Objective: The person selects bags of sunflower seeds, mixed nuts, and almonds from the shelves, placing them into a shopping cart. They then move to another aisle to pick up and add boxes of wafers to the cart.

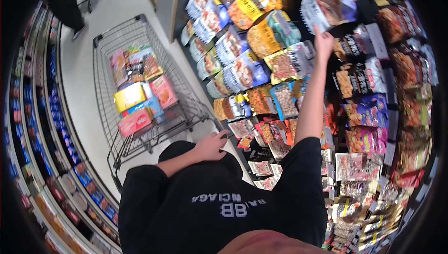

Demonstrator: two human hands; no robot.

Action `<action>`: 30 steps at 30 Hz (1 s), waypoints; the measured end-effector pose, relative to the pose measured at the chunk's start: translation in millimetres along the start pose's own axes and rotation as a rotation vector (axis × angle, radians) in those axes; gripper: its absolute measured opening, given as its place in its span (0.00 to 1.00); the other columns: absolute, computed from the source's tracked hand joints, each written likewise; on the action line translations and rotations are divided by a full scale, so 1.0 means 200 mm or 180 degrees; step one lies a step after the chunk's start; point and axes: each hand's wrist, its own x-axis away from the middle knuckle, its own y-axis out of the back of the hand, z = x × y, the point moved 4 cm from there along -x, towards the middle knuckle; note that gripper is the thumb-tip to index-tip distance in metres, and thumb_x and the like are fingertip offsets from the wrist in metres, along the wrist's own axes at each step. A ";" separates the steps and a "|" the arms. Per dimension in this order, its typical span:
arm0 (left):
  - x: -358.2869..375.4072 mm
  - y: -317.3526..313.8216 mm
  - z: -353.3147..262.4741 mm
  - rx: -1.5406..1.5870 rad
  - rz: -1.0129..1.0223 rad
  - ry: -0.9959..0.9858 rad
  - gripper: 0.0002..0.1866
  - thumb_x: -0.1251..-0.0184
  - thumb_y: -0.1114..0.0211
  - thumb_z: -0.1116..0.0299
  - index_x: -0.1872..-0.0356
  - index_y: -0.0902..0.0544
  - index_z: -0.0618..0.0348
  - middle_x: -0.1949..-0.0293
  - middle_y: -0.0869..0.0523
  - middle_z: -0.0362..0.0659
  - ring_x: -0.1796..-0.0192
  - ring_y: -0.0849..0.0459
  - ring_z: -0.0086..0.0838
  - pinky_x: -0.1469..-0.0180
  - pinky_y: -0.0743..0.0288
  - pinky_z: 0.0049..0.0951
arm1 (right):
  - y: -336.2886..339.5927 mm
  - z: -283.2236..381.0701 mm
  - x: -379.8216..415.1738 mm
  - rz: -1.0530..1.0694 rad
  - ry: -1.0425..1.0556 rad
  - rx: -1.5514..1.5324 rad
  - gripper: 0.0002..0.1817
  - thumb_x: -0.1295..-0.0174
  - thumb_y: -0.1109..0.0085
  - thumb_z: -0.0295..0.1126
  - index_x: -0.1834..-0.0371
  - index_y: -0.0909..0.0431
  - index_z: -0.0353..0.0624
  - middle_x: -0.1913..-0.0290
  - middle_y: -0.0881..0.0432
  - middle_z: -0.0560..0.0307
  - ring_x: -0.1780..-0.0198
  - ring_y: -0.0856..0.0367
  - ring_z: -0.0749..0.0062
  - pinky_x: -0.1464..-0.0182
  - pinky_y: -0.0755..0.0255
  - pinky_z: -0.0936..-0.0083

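Observation:
My right hand is stretched out to the snack shelf, with its fingers closed at the lower edge of a white and purple snack bag. That bag is tilted and stands at the top of the display. Just below the hand lie a yellow-edged bag of nuts and dark snack bags. My left hand hangs low in front of my body, near the shopping cart's handle end but apart from it. Its fingers are loosely bent and apart, and I see nothing held in it.
A wire shopping cart stands at the left with several packages, among them a yellow pack and a pink box. Another shelf curves along the far left. A person in dark clothes is up the aisle by another cart.

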 end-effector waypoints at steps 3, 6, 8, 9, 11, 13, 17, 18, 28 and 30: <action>0.00 -0.04 0.03 0.0109 -0.0065 0.0034 0.14 0.52 0.31 0.60 0.76 0.25 0.57 0.36 0.31 0.46 0.55 0.20 0.44 0.59 0.21 0.44 | 0.23 0.21 0.31 0.0142 -0.0009 -0.1440 0.31 0.43 0.29 0.36 0.45 0.32 0.26 0.55 0.20 0.48 0.55 0.20 0.72 0.49 0.26 0.78; -0.02 -0.07 0.05 0.0180 -0.0033 0.0120 0.14 0.51 0.32 0.60 0.75 0.26 0.57 0.36 0.31 0.43 0.54 0.21 0.43 0.58 0.21 0.44 | 0.35 0.51 0.81 0.0439 0.0104 -0.1945 0.16 0.34 0.39 0.34 0.51 0.24 0.31 0.54 0.19 0.53 0.53 0.21 0.75 0.47 0.28 0.77; -0.04 -0.07 0.05 0.0263 -0.0026 0.0168 0.14 0.50 0.32 0.59 0.73 0.25 0.57 0.38 0.30 0.43 0.53 0.21 0.43 0.56 0.22 0.44 | 0.33 0.65 1.17 0.1609 0.0604 -0.1469 0.10 0.36 0.39 0.29 0.55 0.23 0.37 0.55 0.20 0.57 0.55 0.22 0.76 0.48 0.29 0.75; -0.05 -0.07 0.05 0.0326 -0.0069 0.0173 0.14 0.49 0.33 0.59 0.72 0.24 0.58 0.40 0.28 0.44 0.53 0.20 0.43 0.55 0.22 0.45 | 0.23 0.61 1.39 0.2369 0.0093 -0.1925 0.08 0.38 0.39 0.26 0.57 0.21 0.39 0.57 0.18 0.58 0.56 0.22 0.79 0.49 0.29 0.78; -0.08 -0.11 0.07 0.0651 -0.0170 0.0241 0.14 0.47 0.34 0.58 0.68 0.22 0.57 0.44 0.24 0.45 0.52 0.20 0.42 0.54 0.22 0.45 | 0.10 0.59 1.80 0.3546 0.0521 -0.2060 0.08 0.38 0.38 0.27 0.57 0.19 0.39 0.61 0.15 0.59 0.63 0.20 0.79 0.56 0.27 0.80; -0.11 -0.22 0.16 0.1179 -0.0307 0.0390 0.15 0.45 0.35 0.57 0.63 0.20 0.55 0.48 0.21 0.46 0.49 0.20 0.41 0.53 0.22 0.44 | 0.04 0.53 2.10 0.4104 0.0226 -0.1805 0.10 0.37 0.39 0.31 0.56 0.20 0.37 0.60 0.14 0.51 0.60 0.15 0.69 0.56 0.24 0.76; 0.04 -0.11 0.23 0.0477 0.0064 -0.0060 0.15 0.42 0.36 0.58 0.59 0.18 0.55 0.62 0.15 0.49 0.59 0.15 0.42 0.54 0.22 0.41 | 0.03 0.25 2.39 0.3922 -0.0622 -0.1621 0.11 0.35 0.43 0.35 0.58 0.19 0.40 0.65 0.15 0.50 0.64 0.15 0.60 0.61 0.23 0.69; 0.07 0.03 0.23 0.0976 0.0277 0.0306 0.14 0.41 0.36 0.59 0.61 0.17 0.59 0.65 0.14 0.49 0.61 0.15 0.40 0.55 0.22 0.39 | 0.06 0.26 2.40 0.3873 -0.0366 -0.1322 0.10 0.36 0.42 0.35 0.59 0.18 0.41 0.67 0.16 0.50 0.67 0.16 0.61 0.63 0.24 0.68; 0.17 0.80 1.90 0.0484 -0.3984 0.2117 0.13 0.36 0.39 0.63 0.65 0.16 0.65 0.74 0.15 0.47 0.70 0.17 0.29 0.65 0.24 0.33 | 0.14 0.28 2.47 0.3061 0.0891 -0.0474 0.08 0.47 0.34 0.33 0.81 0.20 0.49 0.86 0.28 0.58 0.82 0.26 0.62 0.77 0.34 0.66; 0.27 0.74 2.37 -0.0334 -0.3759 0.2518 0.15 0.42 0.36 0.60 0.65 0.17 0.63 0.75 0.15 0.49 0.71 0.17 0.36 0.64 0.25 0.37 | 0.16 0.25 2.48 0.3085 0.0725 -0.0407 0.08 0.48 0.34 0.34 0.82 0.20 0.49 0.86 0.26 0.57 0.82 0.26 0.61 0.76 0.32 0.66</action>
